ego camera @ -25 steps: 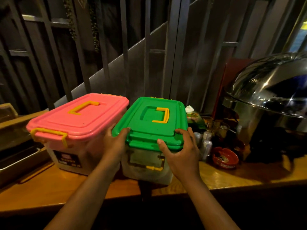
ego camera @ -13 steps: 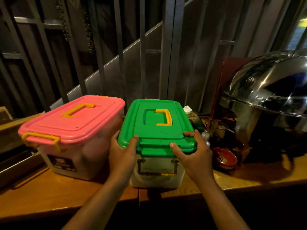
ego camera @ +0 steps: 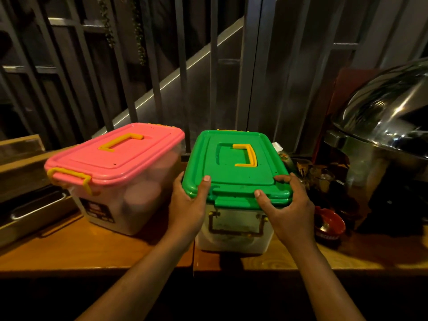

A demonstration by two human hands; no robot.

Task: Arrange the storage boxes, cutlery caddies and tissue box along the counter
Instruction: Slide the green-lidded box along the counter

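A clear storage box with a green lid [ego camera: 234, 163] and a yellow handle stands on the wooden counter [ego camera: 92, 249], square to its front edge. My left hand [ego camera: 187, 205] grips the lid's near left corner. My right hand [ego camera: 287, 207] grips the near right corner, thumb on the lid's front lip. Left of it, a small gap away, stands a clear storage box with a pink lid [ego camera: 115, 156] and yellow latches, turned at a slight angle.
A big steel chafing dish [ego camera: 389, 126] fills the right side. A red ashtray [ego camera: 328, 225] and small jars and glasses [ego camera: 322, 179] crowd the counter just right of the green-lidded box. A metal tray [ego camera: 34, 207] lies at the far left. Metal railings rise behind.
With both hands on it, the green-lidded box has turned from skewed to square with the counter edge and shifted slightly right, opening a gap beside the pink-lidded box.
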